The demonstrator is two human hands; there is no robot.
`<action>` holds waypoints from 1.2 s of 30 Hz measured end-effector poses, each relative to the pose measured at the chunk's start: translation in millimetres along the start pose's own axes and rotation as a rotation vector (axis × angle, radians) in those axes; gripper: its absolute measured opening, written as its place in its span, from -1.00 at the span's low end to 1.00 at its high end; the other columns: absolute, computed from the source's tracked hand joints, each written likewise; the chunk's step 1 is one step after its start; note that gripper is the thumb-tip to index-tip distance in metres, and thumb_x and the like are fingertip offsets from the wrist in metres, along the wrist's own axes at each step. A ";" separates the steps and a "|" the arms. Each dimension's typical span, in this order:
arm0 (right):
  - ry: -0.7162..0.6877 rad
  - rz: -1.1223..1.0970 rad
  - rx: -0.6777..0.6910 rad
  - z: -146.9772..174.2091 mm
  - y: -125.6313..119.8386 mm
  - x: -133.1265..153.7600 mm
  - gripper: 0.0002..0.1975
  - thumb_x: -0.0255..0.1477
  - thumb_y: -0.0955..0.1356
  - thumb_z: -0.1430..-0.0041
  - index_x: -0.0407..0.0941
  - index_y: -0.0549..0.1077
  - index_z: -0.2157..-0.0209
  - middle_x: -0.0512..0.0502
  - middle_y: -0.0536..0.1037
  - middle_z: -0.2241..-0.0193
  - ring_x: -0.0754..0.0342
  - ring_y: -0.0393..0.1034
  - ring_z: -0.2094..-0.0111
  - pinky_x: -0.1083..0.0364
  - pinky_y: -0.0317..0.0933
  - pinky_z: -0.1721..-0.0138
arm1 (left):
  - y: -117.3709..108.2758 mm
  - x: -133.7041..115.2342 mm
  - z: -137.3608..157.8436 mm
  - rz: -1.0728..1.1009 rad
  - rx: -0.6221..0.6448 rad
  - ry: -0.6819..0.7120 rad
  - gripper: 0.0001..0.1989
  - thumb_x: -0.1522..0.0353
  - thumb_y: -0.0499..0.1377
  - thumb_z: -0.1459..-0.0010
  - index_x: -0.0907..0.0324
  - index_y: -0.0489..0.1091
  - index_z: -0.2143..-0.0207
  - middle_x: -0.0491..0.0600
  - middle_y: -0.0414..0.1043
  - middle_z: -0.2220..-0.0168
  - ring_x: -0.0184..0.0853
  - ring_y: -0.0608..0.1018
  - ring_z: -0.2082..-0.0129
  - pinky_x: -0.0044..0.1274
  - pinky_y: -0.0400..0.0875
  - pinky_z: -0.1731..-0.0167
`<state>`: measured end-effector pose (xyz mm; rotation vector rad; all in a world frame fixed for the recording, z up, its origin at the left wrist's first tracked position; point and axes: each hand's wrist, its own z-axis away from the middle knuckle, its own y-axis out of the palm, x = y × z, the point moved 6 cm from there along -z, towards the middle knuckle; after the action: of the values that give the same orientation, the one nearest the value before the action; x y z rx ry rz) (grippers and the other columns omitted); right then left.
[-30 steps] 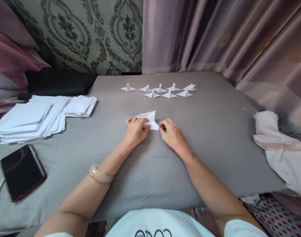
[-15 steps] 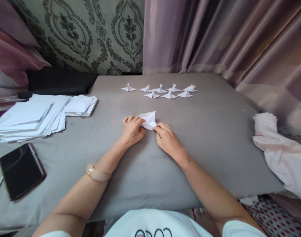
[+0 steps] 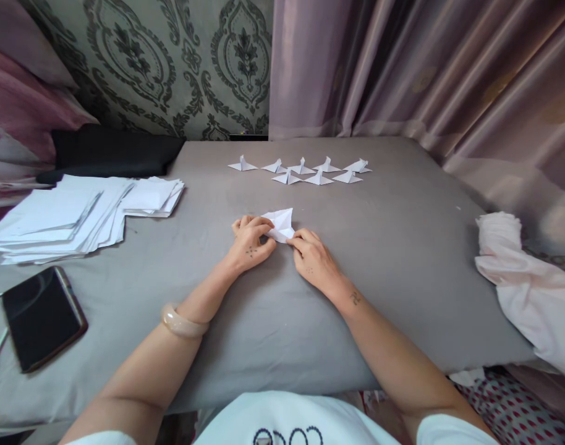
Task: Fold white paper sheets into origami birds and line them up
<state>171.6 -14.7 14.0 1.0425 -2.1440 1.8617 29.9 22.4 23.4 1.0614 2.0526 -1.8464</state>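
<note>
A small folded sheet of white paper (image 3: pixel 282 221) lies between my two hands on the grey cloth, with creases across it and one corner raised. My left hand (image 3: pixel 252 240) grips its left side, the fingers curled over it and partly hiding that part. With thumb and fingers pinched together, my right hand (image 3: pixel 311 254) holds the lower right corner. Beyond the hands, several folded white paper figures (image 3: pixel 319 178) stand in two rows, each with pointed sides and an upright peak.
Stacked white paper (image 3: pixel 60 213) lies at the left, in front of a folded black cloth (image 3: pixel 115 151). Nearer is a dark phone (image 3: pixel 44 318) beside a white cable. A pale rolled cloth (image 3: pixel 500 241) rests on the right edge of the table, below the curtain (image 3: pixel 403 74).
My left thumb has shifted slightly to the right, away from the left fingers. My right hand keeps its pinch on the corner, and the paper looks almost the same.
</note>
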 end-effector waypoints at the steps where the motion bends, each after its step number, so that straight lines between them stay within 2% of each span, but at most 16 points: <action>1: -0.001 -0.005 0.000 0.0 0.2 -0.4 -0.61 -0.66 0.16 -0.18 -0.12 0.50 0.10 -0.17 0.45 0.18 0.01 0.30 0.09 0.04 0.24 0.01 | -0.2 1.7 -0.2 0.012 -0.002 -0.012 -0.87 0.42 0.10 0.01 0.15 0.45 0.44 -0.01 0.51 0.12 -0.13 0.35 0.05 -0.17 0.04 -0.05; 6: -0.005 -0.006 -0.002 -0.2 1.0 -1.5 -0.60 -0.66 0.16 -0.17 -0.12 0.51 0.11 -0.17 0.45 0.18 0.01 0.30 0.10 0.04 0.24 0.02 | -2.5 6.6 0.2 0.035 -0.022 -0.019 -0.85 0.49 0.09 0.02 0.16 0.43 0.41 -0.03 0.50 0.12 -0.18 0.35 0.04 -0.22 0.06 -0.05; 10: -0.006 -0.003 -0.006 -0.7 0.3 -1.2 -0.61 -0.66 0.16 -0.18 -0.14 0.51 0.12 -0.18 0.44 0.19 0.01 0.30 0.10 0.04 0.24 0.02 | -2.4 4.8 1.7 -0.068 -0.044 0.041 -0.81 0.51 0.11 -0.03 0.12 0.45 0.33 -0.02 0.41 0.01 -0.14 0.29 -0.03 -0.23 0.07 -0.03; 13: -0.011 -0.008 -0.007 -1.1 0.0 -1.0 -0.61 -0.67 0.17 -0.16 -0.14 0.52 0.13 -0.18 0.44 0.19 0.01 0.30 0.09 0.03 0.23 0.00 | -1.8 0.5 2.8 -0.160 -0.089 0.099 -0.74 0.43 0.12 -0.13 0.05 0.43 0.12 0.05 0.25 -0.12 -0.09 0.24 -0.09 -0.23 0.07 -0.03; 16: -0.003 -0.023 0.000 -1.1 0.5 -1.9 -0.59 -0.67 0.18 -0.15 -0.08 0.53 0.13 -0.16 0.44 0.17 0.01 0.30 0.08 0.03 0.23 0.00 | -2.7 -0.9 3.7 -0.235 -0.162 0.090 -0.55 0.33 0.16 -0.16 0.10 0.22 -0.11 0.18 0.16 -0.13 -0.07 0.25 -0.06 -0.23 0.10 -0.01; 18: 0.003 -0.031 0.002 -1.0 0.5 -2.6 -0.60 -0.67 0.19 -0.16 -0.07 0.53 0.13 -0.15 0.44 0.17 0.02 0.30 0.08 0.04 0.23 0.00 | -1.6 -2.5 4.5 -0.259 -0.172 0.100 -0.58 0.29 0.14 -0.18 0.17 0.20 -0.08 0.20 0.22 -0.06 -0.08 0.30 0.00 -0.26 0.13 0.02; 22: 0.013 -0.053 0.009 -0.9 -0.3 -4.0 -0.62 -0.65 0.19 -0.17 -0.09 0.54 0.14 -0.15 0.44 0.16 0.02 0.31 0.08 0.04 0.23 -0.01 | 5.6 -11.5 7.1 -0.259 -0.091 0.226 -0.77 0.30 0.05 -0.26 0.16 0.23 0.05 0.12 0.31 0.06 -0.16 0.35 0.08 -0.33 0.17 0.08; 27: 0.023 -0.090 0.027 -1.5 -1.0 -4.9 -0.62 -0.64 0.20 -0.18 -0.07 0.55 0.14 -0.13 0.45 0.17 0.04 0.33 0.09 0.05 0.23 0.00 | -0.9 -13.7 10.1 -0.316 -0.203 0.185 -0.69 0.28 0.11 -0.22 0.20 0.23 0.01 0.20 0.26 0.00 -0.10 0.33 0.07 -0.30 0.17 0.10; 30: 0.020 -0.077 0.034 -2.1 -2.0 -3.7 -0.63 -0.64 0.20 -0.18 -0.10 0.56 0.16 -0.15 0.45 0.17 0.04 0.33 0.08 0.05 0.22 -0.02 | 6.4 -18.0 10.1 -0.337 -0.099 0.284 -0.83 0.32 0.02 -0.29 0.17 0.33 0.14 0.13 0.36 0.08 -0.17 0.37 0.12 -0.32 0.18 0.12; 33: 0.029 -0.090 0.059 -2.4 -5.0 -3.0 -0.63 -0.65 0.21 -0.16 -0.12 0.56 0.15 -0.17 0.46 0.14 0.04 0.35 0.07 0.05 0.21 -0.02 | 15.1 -20.4 10.2 -0.278 0.041 0.380 -0.74 0.37 -0.08 -0.34 0.18 0.40 0.22 0.08 0.44 0.16 -0.23 0.42 0.17 -0.36 0.24 0.14; 36: 0.051 -0.158 0.101 -2.3 -10.7 -5.4 -0.61 -0.67 0.20 -0.14 -0.09 0.57 0.17 -0.14 0.50 0.14 0.08 0.40 0.15 0.07 0.24 0.05 | 19.2 -21.3 10.8 -0.176 0.145 0.418 -0.69 0.41 -0.11 -0.33 0.20 0.42 0.16 0.09 0.46 0.18 -0.26 0.45 0.19 -0.41 0.32 0.16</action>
<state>180.9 -10.4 20.6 1.1348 -1.8980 1.9175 53.7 3.8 18.1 1.4539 2.3296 -2.0217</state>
